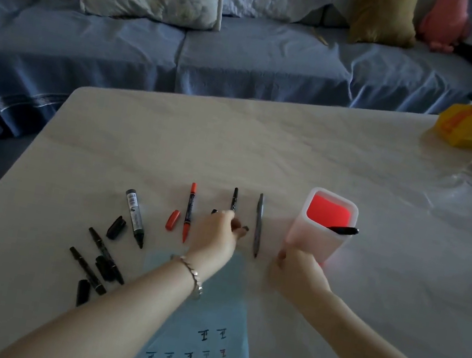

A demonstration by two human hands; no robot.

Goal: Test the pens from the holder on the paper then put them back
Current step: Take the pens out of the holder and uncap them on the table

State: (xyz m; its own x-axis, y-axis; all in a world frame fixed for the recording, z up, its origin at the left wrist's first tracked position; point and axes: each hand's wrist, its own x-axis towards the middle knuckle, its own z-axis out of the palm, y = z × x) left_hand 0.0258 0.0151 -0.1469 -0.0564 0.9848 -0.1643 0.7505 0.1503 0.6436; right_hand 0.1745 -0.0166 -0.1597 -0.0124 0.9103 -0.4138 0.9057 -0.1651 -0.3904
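A blue sheet of paper (201,330) lies at the near edge of a pale table (295,157), with seven small pen marks written across its lower part. Two bare forearms reach over it from the near edge. The left hand (216,232), with a bracelet (193,278) on its wrist, is closed around the lower part of a thin black pen (234,199) whose far end points away toward the far edge. The right hand (297,268) grips the near bottom corner of a white square pen holder (322,225) with a red inside, standing right of the middle of the table; one black pen (342,229) rests across its near rim. Between the hands lies a grey pen (258,223). Left of the left hand lie a red pen (189,211) with its red cap (172,219) just beside it, then a thick black marker (134,217) and its cap (116,227). Nearer the left edge lie two more thin black pens (87,271) with loose black caps (83,292). A yellow box (470,128) sits at the far right corner. A blue sofa (189,44) stands beyond the table.
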